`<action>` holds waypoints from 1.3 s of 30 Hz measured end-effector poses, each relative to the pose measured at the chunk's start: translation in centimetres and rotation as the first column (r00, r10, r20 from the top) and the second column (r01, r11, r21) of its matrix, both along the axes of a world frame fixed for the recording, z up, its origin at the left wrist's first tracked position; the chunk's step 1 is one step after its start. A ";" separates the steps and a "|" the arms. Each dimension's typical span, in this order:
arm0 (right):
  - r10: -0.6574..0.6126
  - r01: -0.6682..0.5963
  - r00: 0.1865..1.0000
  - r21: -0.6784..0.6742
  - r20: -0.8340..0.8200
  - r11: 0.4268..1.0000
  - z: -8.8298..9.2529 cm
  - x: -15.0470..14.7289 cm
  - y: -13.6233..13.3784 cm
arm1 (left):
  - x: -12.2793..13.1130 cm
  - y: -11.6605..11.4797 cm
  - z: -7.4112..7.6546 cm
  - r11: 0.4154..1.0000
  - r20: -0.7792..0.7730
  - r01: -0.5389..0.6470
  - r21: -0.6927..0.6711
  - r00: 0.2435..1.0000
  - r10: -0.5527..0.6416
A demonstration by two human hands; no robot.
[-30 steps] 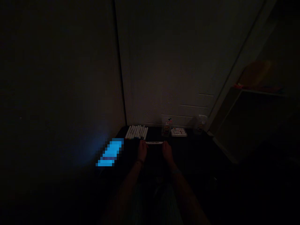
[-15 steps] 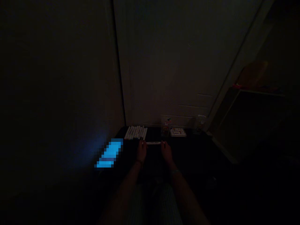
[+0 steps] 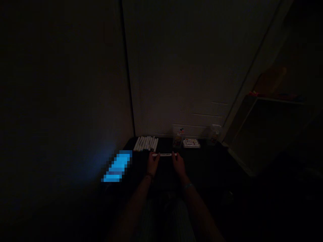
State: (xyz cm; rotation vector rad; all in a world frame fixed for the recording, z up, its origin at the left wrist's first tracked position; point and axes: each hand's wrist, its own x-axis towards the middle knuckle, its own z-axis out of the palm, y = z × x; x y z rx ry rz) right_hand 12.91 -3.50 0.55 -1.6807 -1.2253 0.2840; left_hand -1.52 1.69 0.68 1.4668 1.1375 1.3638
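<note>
A white marker (image 3: 166,155) lies level between my hands over the dark table. Its left end is pinched in my left hand (image 3: 152,163), and its right end in my right hand (image 3: 178,163). Just beyond my left hand, several white markers (image 3: 145,144) lie side by side in a slanted row. Past my right hand, a stack of white markers (image 3: 191,143) rests next to a clear plastic case (image 3: 177,139) that has small coloured bits near its top. The dim light hides the fine detail of the fingers.
A brightly lit, pixelated blue screen (image 3: 117,167) sits at the table's left side. Another clear container (image 3: 215,134) stands at the back right. Behind the dark table (image 3: 207,164) rises a pale wall panel (image 3: 184,67). A shelf unit (image 3: 275,101) is at the right.
My thumbs now show along the near side of the marker, which both hands still hold at its ends. The view has shifted very slightly.
</note>
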 end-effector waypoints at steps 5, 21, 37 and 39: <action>-0.027 0.028 0.999 -0.012 0.025 1.000 -0.2 0.1 0.4 | -0.2 0.2 -0.3 0.999 -0.045 -0.032 0.024 0.998 0.033; -0.009 0.009 1.000 -0.015 0.005 1.000 0.3 -0.1 0.1 | -0.3 0.0 0.0 1.000 0.014 -0.017 -0.014 1.000 0.017; -0.044 0.051 0.996 -0.085 0.082 0.995 0.7 -0.2 -0.1 | -0.4 -0.2 0.7 0.998 -0.063 -0.043 -0.049 0.997 0.040; -0.053 0.061 0.995 -0.085 0.089 0.995 0.6 -0.2 0.0 | -0.5 -0.2 0.7 0.997 -0.070 -0.047 -0.062 0.997 0.043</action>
